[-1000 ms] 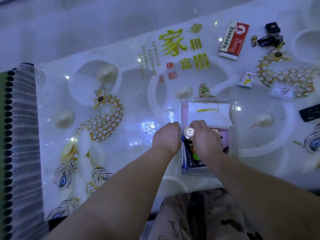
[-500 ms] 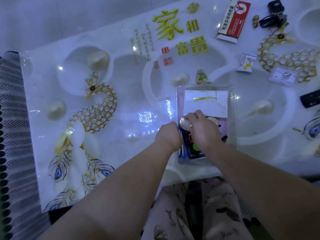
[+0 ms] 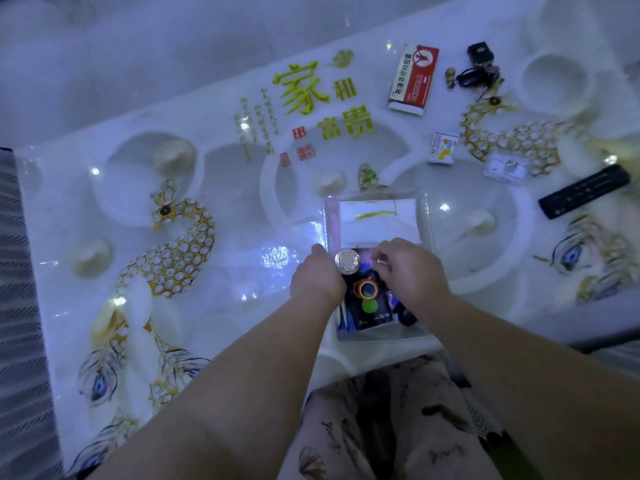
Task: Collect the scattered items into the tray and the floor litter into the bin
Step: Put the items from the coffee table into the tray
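Note:
A clear plastic tray (image 3: 425,216) sits at the table's near edge. It holds a white paper sheet (image 3: 377,223), a dark flat pack with an orange ring (image 3: 367,289) on it, and a round silver-lidded item (image 3: 348,261). My left hand (image 3: 317,280) is curled at the tray's left rim, touching the silver item. My right hand (image 3: 412,271) hovers over the tray's middle, fingertips pinched on a small shiny piece (image 3: 380,261).
Farther right on the swan-printed table (image 3: 207,258) lie a red-and-white box (image 3: 414,79), a black charger with cable (image 3: 479,69), a small packet (image 3: 443,147), a clear pouch (image 3: 505,168) and a black remote (image 3: 585,195). A striped rug (image 3: 20,271) borders the left side.
My right hand has let go of the round silver item and shifted right over the tray. The silver item now stands beside my left hand. The view has drifted slightly.

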`<state>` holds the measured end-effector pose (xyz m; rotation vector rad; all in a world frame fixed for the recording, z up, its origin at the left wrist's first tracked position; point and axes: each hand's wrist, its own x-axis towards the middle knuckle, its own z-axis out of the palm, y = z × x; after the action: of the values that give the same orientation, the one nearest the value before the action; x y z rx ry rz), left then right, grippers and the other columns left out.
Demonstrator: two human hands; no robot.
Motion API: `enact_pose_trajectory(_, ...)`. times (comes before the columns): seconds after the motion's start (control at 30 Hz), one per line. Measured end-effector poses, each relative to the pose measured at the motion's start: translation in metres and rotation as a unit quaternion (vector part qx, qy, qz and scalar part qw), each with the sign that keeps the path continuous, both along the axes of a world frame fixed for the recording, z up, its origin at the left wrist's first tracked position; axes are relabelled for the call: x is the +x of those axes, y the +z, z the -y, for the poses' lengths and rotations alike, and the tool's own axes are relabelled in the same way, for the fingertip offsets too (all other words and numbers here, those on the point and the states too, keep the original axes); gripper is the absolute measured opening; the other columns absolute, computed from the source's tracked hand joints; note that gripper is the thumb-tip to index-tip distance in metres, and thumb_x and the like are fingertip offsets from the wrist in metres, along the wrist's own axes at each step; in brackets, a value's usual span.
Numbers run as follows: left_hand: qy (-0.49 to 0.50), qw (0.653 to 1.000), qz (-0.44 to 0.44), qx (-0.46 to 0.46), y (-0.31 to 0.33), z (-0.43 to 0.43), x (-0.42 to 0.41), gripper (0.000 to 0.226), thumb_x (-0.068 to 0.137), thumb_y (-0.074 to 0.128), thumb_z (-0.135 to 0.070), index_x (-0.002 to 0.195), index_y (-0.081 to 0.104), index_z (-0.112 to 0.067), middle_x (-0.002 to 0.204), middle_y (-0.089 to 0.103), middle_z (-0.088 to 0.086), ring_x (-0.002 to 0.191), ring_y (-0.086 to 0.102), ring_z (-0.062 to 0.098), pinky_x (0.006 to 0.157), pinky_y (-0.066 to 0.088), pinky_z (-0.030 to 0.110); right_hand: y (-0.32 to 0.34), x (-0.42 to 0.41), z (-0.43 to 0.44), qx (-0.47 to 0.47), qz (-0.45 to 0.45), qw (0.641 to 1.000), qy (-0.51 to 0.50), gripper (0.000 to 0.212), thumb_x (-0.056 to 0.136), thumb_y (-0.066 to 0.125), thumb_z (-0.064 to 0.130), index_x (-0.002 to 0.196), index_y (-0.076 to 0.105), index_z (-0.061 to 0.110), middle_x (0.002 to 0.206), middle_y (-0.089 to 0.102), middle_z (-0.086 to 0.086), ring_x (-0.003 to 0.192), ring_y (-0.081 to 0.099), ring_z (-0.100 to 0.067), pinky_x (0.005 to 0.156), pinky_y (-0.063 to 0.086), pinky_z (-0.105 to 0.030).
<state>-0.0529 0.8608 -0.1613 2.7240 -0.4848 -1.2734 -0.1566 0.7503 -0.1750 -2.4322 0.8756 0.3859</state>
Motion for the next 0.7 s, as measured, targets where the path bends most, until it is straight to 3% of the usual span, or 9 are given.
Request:
enact_pose_trajectory(0.2, -0.056, 0.993, 0.101, -0.038, 0.025, 0.051, 0.011, 0.049, 0.085, 0.048, -0.007, 0.133, 0.039, -0.007, 0.129, 0.048, 0.010, 0.119, 0.045, 0.029, 0.088, 0.046, 0.039, 0.026, -0.010, 0.049, -0.031, 0.037, 0.995, -0.090, 0.013, 0.089, 0.059, 0.025, 0.098, 0.068, 0.027, 0.102, 0.069, 0.006, 0.096, 0.065, -0.017, 0.078, 0.048, -0.029)
enact_pose_trajectory(0.4, -0.083, 0.988, 0.087, -0.097, 0.030, 0.126, 0.013, 0.029, 0.092, 0.044, -0.013, 0.118, 0.058, -0.016, 0.120, 0.063, 0.010, 0.115, 0.055, 0.030, 0.085, 0.044, 0.031, 0.025, -0.019, 0.112, -0.033, 0.040, 0.992, -0.117, 0.019, 0.091, 0.054, 0.022, 0.102, 0.069, 0.025, 0.103, 0.070, 0.004, 0.100, 0.065, -0.020, 0.079, 0.051, -0.032)
enact_pose_trajectory(0.7, 0.004, 0.991, 0.085, -0.099, 0.013, 0.242, 0.022, 0.029, 0.095, 0.045, -0.026, 0.120, 0.056, -0.016, 0.125, 0.060, 0.008, 0.118, 0.053, 0.028, 0.094, 0.042, 0.034, 0.009, -0.006, 0.241, -0.015, 0.025, 0.987, -0.161, 0.020, 0.093, 0.052, 0.023, 0.104, 0.067, 0.030, 0.100, 0.071, 0.006, 0.096, 0.065, -0.021, 0.075, 0.048, -0.030)
